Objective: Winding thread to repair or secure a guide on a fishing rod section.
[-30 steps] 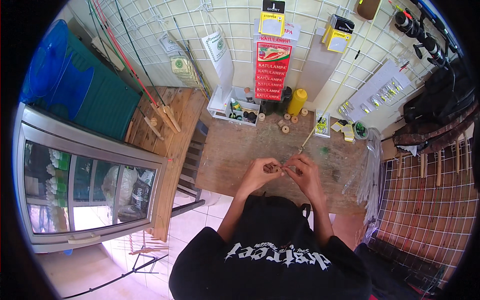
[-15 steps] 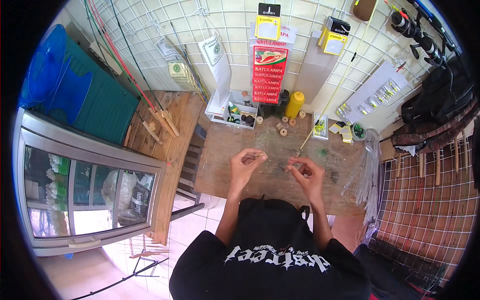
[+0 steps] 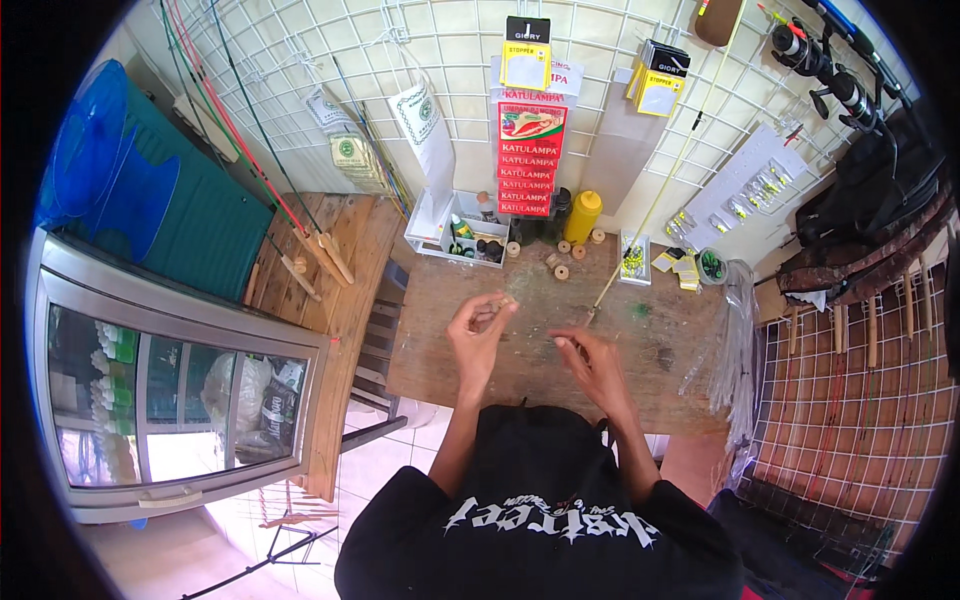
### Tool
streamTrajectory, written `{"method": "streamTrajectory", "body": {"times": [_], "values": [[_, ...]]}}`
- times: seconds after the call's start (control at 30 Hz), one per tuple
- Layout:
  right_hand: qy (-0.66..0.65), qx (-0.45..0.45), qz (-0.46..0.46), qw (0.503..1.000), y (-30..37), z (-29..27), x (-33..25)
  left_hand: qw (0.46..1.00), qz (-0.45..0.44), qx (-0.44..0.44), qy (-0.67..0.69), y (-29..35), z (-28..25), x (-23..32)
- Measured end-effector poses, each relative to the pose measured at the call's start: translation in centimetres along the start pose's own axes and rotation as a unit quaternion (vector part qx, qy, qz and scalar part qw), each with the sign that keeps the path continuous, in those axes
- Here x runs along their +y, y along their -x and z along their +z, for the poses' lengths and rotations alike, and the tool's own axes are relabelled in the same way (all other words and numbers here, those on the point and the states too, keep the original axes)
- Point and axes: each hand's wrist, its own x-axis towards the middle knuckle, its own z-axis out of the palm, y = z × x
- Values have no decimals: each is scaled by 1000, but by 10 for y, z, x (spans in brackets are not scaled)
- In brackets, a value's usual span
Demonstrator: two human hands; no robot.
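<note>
The left hand (image 3: 476, 330) is raised over the left half of the desk (image 3: 425, 350), its grip curled with thumb and fingertips close together; whether it has hold of anything cannot be told. The right hand (image 3: 598, 368), nearer the near edge, points thumb and forefinger leftward; its hold is unclear. The rod (image 3: 697, 121) slants down to just beyond it; spools (image 3: 562, 275) sit toward the far edge

The tabletop (image 3: 530, 375) is rough, scuffed wood (the yellow bottle (image 3: 583, 220), smooth plastic).
</note>
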Motion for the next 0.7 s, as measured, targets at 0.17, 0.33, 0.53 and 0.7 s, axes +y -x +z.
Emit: {"method": "streamTrajectory", "body": {"times": [0.17, 0.33, 0.53, 0.7], "values": [[21, -63, 17, 998, 6, -4, -7, 977, -73, 41, 195, -16, -9, -1], [-78, -24, -29, 996, 7, 15, 7, 927, -123, 9, 354, -26, -3, 8], [-83, 42, -9, 996, -11, 13, 31, 918, -157, -90, 353, -10, -6, 36], [-52, 83, -5, 995, -38, -3, 10, 934, -145, -220, 242, 2, -7, 38]]}}
